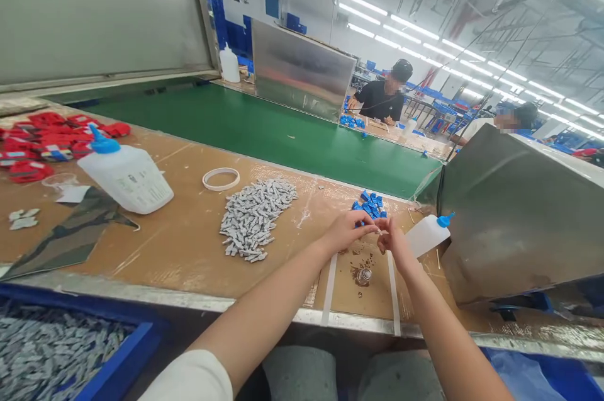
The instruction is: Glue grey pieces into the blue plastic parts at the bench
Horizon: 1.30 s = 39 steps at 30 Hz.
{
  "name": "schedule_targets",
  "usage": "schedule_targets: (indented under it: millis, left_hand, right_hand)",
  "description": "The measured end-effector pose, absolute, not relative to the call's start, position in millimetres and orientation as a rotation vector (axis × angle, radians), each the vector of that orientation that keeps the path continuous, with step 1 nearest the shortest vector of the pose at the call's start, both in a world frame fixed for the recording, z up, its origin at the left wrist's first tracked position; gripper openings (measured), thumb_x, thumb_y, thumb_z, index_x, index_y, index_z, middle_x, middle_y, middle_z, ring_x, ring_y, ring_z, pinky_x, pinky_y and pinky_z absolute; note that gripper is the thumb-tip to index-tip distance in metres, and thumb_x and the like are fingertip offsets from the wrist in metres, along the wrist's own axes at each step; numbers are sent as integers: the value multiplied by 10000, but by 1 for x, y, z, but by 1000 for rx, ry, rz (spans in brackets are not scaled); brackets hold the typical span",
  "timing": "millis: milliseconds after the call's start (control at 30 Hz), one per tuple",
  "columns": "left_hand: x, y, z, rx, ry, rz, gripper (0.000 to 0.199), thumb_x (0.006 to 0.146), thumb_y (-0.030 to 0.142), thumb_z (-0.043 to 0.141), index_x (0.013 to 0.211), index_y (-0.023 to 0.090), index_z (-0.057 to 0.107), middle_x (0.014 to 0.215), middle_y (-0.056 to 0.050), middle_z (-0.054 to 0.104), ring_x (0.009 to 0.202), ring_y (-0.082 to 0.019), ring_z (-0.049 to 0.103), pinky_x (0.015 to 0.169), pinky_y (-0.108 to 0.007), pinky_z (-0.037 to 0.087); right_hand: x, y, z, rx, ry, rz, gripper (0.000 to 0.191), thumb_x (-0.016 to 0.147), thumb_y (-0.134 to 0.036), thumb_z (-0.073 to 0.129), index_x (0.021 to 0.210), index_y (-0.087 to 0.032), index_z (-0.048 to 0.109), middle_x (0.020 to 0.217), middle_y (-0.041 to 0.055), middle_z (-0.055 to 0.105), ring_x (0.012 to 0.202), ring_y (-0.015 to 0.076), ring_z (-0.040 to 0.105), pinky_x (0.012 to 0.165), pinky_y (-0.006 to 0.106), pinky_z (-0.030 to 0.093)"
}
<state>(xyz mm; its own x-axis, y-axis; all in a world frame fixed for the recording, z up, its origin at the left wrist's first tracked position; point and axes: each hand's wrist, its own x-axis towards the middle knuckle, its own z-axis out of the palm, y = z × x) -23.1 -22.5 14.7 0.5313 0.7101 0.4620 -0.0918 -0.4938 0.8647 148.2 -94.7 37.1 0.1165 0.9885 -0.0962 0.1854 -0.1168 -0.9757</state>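
Note:
My left hand [350, 228] and my right hand [391, 238] meet over the right part of the brown work table, fingertips nearly touching. Both have fingers pinched around something small and pale between them, too small to make out. Just behind the hands lies a small pile of blue parts [370, 203]. A white bottle with a blue cap [428, 235] leans beside my right hand. Below the hands, a small round container [363, 276] stands among brown spots, between two white tape strips. To the left is a large heap of grey parts [255, 215].
A tape ring [221, 179], a large white bottle [136, 177] and red bundles [42, 140] lie left. A green belt [283, 136] runs behind the table. Metal panel [523, 218] at right; blue bin [117, 357] lower left. Two people sit across.

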Motion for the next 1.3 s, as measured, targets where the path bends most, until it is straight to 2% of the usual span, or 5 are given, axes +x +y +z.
schedule_targets:
  millis: [233,500,667,933,1300]
  left_hand:
    - [-23,-28,19,1861,407,1143,250,932,459,710,873,225,774,843,-57,725,761,-195,621,716,-305,471]
    - [-11,-21,15,1201,400,1265,407,694,269,893,1012,208,647,967,-38,681,895,-183,677,759,-268,561]
    - [-7,-20,15,959,297,1216,409,776,387,875,1040,181,640,1119,-103,697,1050,-244,714,771,-300,612]
    - [-9,-25,10,1161,373,1105,538,901,738,621,897,204,551,706,-20,652,483,-125,552,458,-225,384]
    - [-10,-31,11,1341,363,871,495,912,635,672,1129,194,614,735,30,545,576,-97,465,498,-202,351]
  right_hand:
    - [148,-125,41,-1410,-1363,1033,574,911,-773,535,745,-228,468,599,-65,301,502,122,365,510,274,309]
    - [171,-169,70,-1583,-2413,398,378,1105,-450,357,817,-224,448,815,25,553,700,169,504,644,301,311]
    - [166,-169,81,-1504,-2847,244,357,1126,-357,320,841,-214,479,833,39,593,686,161,526,623,308,260]
    - [157,-154,85,-1446,-2998,203,312,1115,-324,392,867,-215,547,839,43,619,677,166,542,609,323,232]
    - [150,-136,104,-1462,-3039,417,285,1090,-305,432,827,-206,482,825,15,596,649,142,517,590,316,203]
